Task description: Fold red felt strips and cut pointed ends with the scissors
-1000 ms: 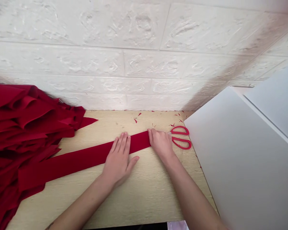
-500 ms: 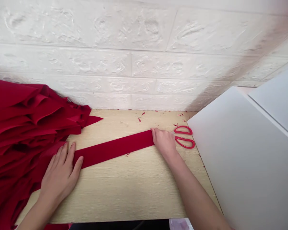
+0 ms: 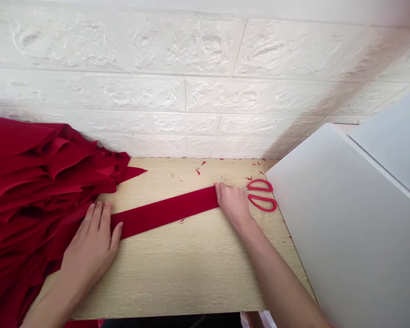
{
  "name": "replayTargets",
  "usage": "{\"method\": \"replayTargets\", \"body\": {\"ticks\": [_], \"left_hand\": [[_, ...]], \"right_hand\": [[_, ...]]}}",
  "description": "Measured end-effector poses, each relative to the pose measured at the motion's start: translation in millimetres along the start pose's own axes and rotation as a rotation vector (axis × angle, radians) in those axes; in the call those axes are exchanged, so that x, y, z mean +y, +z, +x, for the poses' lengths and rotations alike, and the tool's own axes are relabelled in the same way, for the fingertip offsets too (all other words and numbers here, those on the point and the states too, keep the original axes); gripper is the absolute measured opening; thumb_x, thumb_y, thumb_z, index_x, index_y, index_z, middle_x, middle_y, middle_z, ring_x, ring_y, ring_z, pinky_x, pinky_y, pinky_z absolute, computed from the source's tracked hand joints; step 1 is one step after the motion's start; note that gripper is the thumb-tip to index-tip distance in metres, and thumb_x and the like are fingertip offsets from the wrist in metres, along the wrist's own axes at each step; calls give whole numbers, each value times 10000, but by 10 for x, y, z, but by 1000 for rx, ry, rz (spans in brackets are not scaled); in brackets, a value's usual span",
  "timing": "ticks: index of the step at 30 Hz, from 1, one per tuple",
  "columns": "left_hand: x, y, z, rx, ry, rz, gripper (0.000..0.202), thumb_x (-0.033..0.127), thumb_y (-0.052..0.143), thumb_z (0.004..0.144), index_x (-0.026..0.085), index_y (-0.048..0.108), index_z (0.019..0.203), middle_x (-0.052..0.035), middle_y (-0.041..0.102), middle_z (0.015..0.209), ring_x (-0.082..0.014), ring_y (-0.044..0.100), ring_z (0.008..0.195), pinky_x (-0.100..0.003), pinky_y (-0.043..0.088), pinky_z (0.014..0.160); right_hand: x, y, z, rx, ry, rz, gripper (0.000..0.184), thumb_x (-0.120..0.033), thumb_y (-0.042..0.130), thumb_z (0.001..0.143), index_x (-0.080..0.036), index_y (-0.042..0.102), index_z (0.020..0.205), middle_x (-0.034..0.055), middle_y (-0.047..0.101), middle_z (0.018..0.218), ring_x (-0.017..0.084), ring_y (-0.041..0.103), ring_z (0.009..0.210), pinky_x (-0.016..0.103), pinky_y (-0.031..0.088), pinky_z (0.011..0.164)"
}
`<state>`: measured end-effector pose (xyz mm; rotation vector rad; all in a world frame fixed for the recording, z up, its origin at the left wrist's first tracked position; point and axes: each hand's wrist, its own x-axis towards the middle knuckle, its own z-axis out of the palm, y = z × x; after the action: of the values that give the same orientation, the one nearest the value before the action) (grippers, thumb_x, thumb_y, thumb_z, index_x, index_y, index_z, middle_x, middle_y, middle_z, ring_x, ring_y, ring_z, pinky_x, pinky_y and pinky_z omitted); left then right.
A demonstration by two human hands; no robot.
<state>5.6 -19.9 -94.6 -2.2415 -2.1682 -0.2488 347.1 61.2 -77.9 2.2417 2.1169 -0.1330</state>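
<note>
A long red fabric strip (image 3: 167, 211) lies flat and slightly slanted across the wooden table. My left hand (image 3: 92, 246) rests flat on its left part, fingers stretched out and the thumb along the near side. At the strip's right end, my right hand (image 3: 233, 202) pinches the fabric with its fingers closed. Just beyond that hand lie scissors with red handles (image 3: 261, 196); their blades are mostly hidden by the hand. To the left, the strip meets a big heap of red fabric (image 3: 37, 182).
A white textured brick-pattern wall (image 3: 150, 91) closes off the table (image 3: 187, 273) at the back. White panels (image 3: 355, 218) stand along the right edge. Small red scraps (image 3: 197, 171) are scattered near the wall and scissors.
My left hand has slid slightly to the right along the strip. My right hand stays at the strip's right end, and the view has tilted a little.
</note>
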Motion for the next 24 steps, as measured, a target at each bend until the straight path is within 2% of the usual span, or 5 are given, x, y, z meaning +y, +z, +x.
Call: {"method": "replayTargets", "body": {"ticks": [5,12,17,21,24], "left_hand": [[607,-154,351,108,217,-99,613,393,256,997,44,422,1473,-223,455,1545,-335,321,1517,-537,312,1242],[1541,77,964,-104,456,-530,462,390,401,1007,123,545,1356,-158,604,1411,-288,522,1348,-484,422,1165],[1685,321,1157,-197,503,-815,332,389,510,973,185,613,1213,-101,703,1229,-242,631,1141,-417,479,1048],[1637,331,1189,-281,480,-926,280,415,504,979,216,634,1127,-54,740,1054,-199,665,915,-348,501,851],[1647,317,1194,-283,486,-919,250,410,519,973,212,657,1041,-45,735,987,-200,643,883,-347,460,835]], "right_hand": [[10,13,7,17,-6,-13,483,-374,297,1084,-174,731,1014,157,783,916,260,752,829,299,444,699],[2,29,37,58,-27,-18,469,-377,324,1083,-169,731,979,144,782,863,240,731,744,288,338,611],[57,91,57,156,-104,23,458,-368,348,1083,-167,730,929,110,787,863,194,701,700,299,271,581],[115,163,60,390,-234,89,505,-352,349,1083,-161,711,788,77,732,665,160,629,571,308,237,553],[149,191,53,509,-311,119,561,-360,307,1093,-162,687,732,62,694,607,140,583,532,299,241,550]]}}
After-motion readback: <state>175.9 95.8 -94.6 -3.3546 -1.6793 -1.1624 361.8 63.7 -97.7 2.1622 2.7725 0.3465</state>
